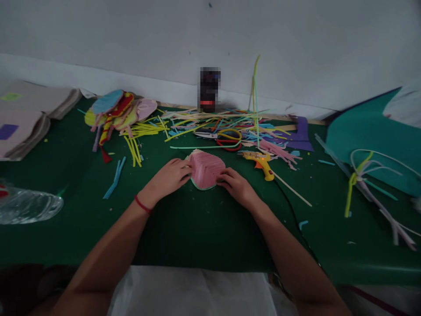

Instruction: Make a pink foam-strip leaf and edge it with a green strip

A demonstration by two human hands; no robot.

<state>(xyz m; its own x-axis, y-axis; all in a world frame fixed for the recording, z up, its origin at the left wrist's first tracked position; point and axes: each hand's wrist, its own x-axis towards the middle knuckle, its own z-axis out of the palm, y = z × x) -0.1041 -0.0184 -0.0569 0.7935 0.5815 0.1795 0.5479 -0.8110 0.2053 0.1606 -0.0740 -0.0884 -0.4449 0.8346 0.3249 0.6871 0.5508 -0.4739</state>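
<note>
A rounded pink craft piece (208, 170), covered in slanting strips with a pale green rim, lies on the green table in front of me. My left hand (169, 176), a red band at its wrist, has its curled fingers on the piece's left edge. At the lower right edge, my right hand (237, 187) pinches the piece between thumb and fingers. Just to the right lies a yellow hot glue gun (265, 163) with a small orange light on. Scissors (226, 139) with red and yellow handles rest behind the piece, beside a pale green strip (200, 147).
Colourful strips (197, 123) are heaped along the wall, with a dark pixelated object (209, 87) behind. Finished-looking coloured shapes (113, 109) are stacked at back left. A plastic bottle (31, 206) and thick books (21, 131) stand left; a teal sheet (368, 136) leans right. The glue gun's cord (296, 219) crosses the table.
</note>
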